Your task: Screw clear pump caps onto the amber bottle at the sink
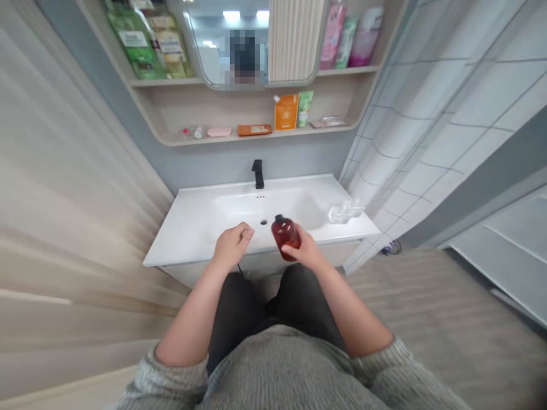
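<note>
My right hand [302, 247] is wrapped around a reddish-brown see-through bottle [284, 232] with a short black top. The bottle tilts to the left above the front edge of the white washbasin [196, 213]. To its left, my left hand [232, 244] is closed, thumb and fingers together, apart from the bottle. What those fingers hold, if anything, I cannot make out. Behind both hands lie the basin's drain [264, 222] and a black faucet [258, 173].
Crumpled clear plastic [339, 213] lies on the basin's right end. Above hangs a shelf cabinet [171, 108] with a mirror, holding green bottles [139, 48], an orange pouch [286, 112], a green tube [304, 108] and pink bottles [332, 37]. A tiled wall [431, 125] stands at right.
</note>
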A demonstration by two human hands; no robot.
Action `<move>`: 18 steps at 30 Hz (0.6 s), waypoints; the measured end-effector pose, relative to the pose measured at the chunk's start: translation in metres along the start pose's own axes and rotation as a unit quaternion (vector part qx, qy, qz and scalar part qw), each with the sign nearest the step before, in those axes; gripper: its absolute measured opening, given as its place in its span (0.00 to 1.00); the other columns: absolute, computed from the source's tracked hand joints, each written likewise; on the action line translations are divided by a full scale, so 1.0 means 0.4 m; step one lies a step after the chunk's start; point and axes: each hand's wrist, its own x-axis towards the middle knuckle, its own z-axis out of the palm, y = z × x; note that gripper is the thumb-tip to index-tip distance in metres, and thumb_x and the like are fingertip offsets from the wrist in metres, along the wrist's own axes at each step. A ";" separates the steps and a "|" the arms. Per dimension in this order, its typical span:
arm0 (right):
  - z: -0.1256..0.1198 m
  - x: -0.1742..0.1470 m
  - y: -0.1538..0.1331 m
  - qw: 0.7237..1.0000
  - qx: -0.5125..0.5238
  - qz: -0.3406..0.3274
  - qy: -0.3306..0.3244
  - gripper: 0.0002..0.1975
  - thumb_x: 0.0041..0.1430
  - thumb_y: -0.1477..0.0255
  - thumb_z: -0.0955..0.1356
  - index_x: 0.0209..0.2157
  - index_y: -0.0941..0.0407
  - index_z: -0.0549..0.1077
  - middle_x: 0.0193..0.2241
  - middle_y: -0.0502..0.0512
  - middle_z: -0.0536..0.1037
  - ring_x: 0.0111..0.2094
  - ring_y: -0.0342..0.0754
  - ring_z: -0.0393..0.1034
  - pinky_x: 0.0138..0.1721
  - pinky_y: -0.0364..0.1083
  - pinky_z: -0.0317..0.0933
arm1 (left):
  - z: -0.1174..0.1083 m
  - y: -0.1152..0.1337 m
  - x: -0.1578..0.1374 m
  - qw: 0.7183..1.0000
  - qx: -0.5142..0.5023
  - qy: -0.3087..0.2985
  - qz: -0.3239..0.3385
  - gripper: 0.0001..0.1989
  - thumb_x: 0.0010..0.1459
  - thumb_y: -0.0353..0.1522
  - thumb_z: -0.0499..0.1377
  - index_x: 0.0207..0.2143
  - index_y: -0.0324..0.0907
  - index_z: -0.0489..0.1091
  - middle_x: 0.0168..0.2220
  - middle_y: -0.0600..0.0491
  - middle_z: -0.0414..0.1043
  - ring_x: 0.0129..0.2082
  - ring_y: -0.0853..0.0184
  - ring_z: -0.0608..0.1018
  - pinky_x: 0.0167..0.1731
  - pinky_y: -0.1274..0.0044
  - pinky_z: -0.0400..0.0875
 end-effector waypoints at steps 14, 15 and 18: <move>-0.374 0.403 0.184 0.946 -0.175 0.134 0.236 0.57 0.45 0.66 0.82 0.72 0.57 0.57 0.64 0.70 0.77 0.59 0.61 0.78 0.64 0.59 0.70 | 0.120 -0.371 0.024 0.976 0.171 -0.083 -0.102 0.30 0.77 0.49 0.52 0.68 0.41 0.74 0.71 0.36 0.74 0.76 0.40 0.67 0.74 0.49 0.57; -0.399 0.427 0.186 0.936 -0.218 0.156 0.228 0.54 0.45 0.67 0.83 0.71 0.57 0.61 0.63 0.70 0.78 0.59 0.62 0.77 0.64 0.59 0.70 | 0.121 -0.375 0.024 0.977 0.170 -0.083 -0.097 0.31 0.77 0.49 0.51 0.68 0.41 0.75 0.71 0.36 0.75 0.75 0.40 0.68 0.74 0.50 0.58; -0.462 0.485 0.202 0.898 -0.315 0.233 0.199 0.48 0.47 0.70 0.84 0.68 0.60 0.67 0.60 0.74 0.80 0.57 0.64 0.78 0.61 0.60 0.69 | 0.124 -0.386 0.025 0.979 0.162 -0.073 -0.100 0.31 0.76 0.50 0.52 0.67 0.40 0.76 0.69 0.36 0.76 0.74 0.41 0.70 0.73 0.52 0.61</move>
